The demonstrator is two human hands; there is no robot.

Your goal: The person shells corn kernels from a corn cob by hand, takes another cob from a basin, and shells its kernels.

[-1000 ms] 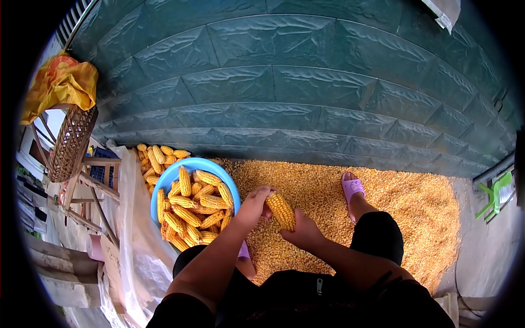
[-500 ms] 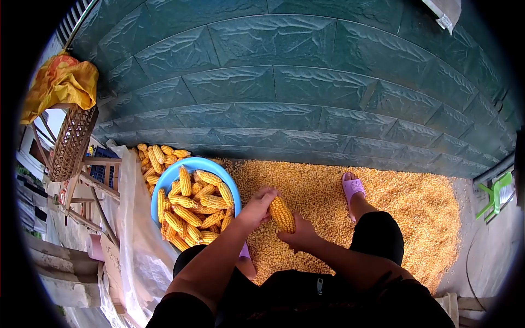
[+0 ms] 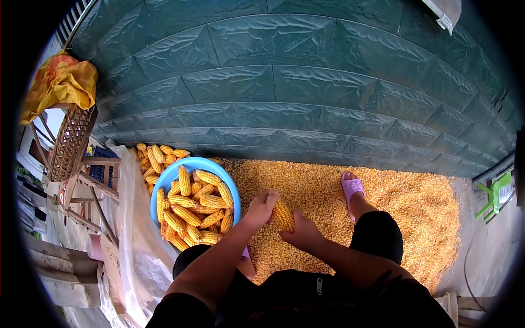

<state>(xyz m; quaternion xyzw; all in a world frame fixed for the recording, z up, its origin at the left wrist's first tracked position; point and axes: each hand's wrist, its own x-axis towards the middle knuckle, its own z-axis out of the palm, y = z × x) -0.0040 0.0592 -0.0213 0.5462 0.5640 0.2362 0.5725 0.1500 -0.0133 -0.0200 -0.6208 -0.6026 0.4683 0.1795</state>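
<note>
A yellow corn cob (image 3: 283, 216) is held between my two hands above the spread of loose kernels. At its upper-left end, my left hand (image 3: 262, 208) is closed round the cob. My right hand (image 3: 302, 232) grips the lower end, its thumb lying along the side. Some fingers of both hands are hidden behind the cob and the palms. To the left of my left hand stands a blue basin (image 3: 237, 191) filled with whole corn cobs (image 3: 187, 215). Loose corn kernels (image 3: 322, 205) cover the ground under both hands.
More cobs (image 3: 156, 156) lie behind the basin, by the green wall (image 3: 306, 87). A clear plastic sheet (image 3: 139, 240) runs along the left, near a woven basket (image 3: 73, 142) and a wooden frame (image 3: 90, 180). A green chair (image 3: 495, 195) stands far right. My feet wear pink sandals (image 3: 354, 186).
My left hand has shifted slightly down and right along the cob, and my right hand has turned a little. Both keep hold of the cob. The basin and its cobs look unchanged.
</note>
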